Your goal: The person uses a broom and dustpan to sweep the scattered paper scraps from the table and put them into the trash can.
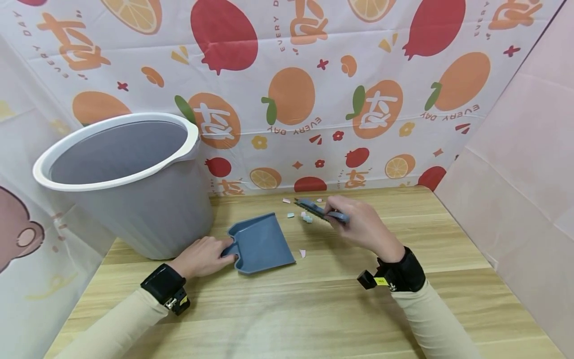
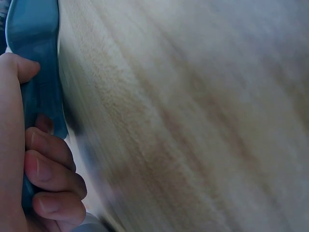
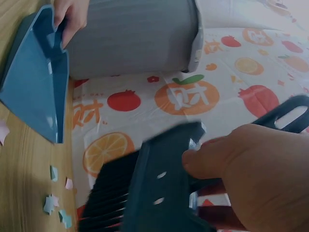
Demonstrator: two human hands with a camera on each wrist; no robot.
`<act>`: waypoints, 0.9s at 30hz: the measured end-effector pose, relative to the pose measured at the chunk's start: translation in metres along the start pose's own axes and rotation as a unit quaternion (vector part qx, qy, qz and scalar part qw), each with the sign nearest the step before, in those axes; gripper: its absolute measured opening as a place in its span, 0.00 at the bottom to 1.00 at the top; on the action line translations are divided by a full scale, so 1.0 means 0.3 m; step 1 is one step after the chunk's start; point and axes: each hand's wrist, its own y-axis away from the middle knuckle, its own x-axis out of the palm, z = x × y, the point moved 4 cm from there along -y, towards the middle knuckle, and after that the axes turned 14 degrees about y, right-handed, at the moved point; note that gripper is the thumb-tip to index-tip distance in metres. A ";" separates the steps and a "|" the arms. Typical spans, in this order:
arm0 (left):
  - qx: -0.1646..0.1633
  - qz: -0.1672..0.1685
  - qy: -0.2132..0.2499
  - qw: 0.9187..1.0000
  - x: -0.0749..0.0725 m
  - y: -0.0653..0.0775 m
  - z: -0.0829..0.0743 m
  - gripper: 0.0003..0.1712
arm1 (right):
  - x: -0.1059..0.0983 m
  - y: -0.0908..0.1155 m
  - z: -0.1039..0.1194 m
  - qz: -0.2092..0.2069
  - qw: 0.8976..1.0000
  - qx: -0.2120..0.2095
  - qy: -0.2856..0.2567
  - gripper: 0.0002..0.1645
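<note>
A blue dustpan [image 1: 264, 244] lies on the wooden table, its wide lip facing right. My left hand [image 1: 204, 257] grips its short handle; in the left wrist view the fingers [image 2: 53, 171] curl round that handle. In my right hand [image 1: 360, 224] is a small blue hand brush [image 3: 159, 179], held by its handle with the dark bristles toward the table. Small pink and pale blue paper scraps [image 1: 307, 218] are scattered below and beside the brush. One pink scrap [image 1: 302, 253] sits just off the dustpan's lip.
A large grey bin [image 1: 148, 214] with a white rim stands at the back left, right behind my left hand. A fruit-printed cloth [image 1: 291, 144] hangs along the table's back edge. Pale cloth walls [image 1: 515, 199] rise at both sides.
</note>
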 end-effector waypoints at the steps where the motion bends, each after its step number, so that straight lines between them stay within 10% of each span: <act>1: 0.000 0.000 0.000 1.000 0.001 0.000 0.000 0.12 | 0.005 -0.005 0.002 -0.009 1.000 -0.008 0.012 0.15; 27: -0.005 0.001 -0.009 1.000 0.000 0.005 -0.009 0.10 | 0.229 -0.094 -0.076 -0.073 0.995 -0.058 0.036 0.25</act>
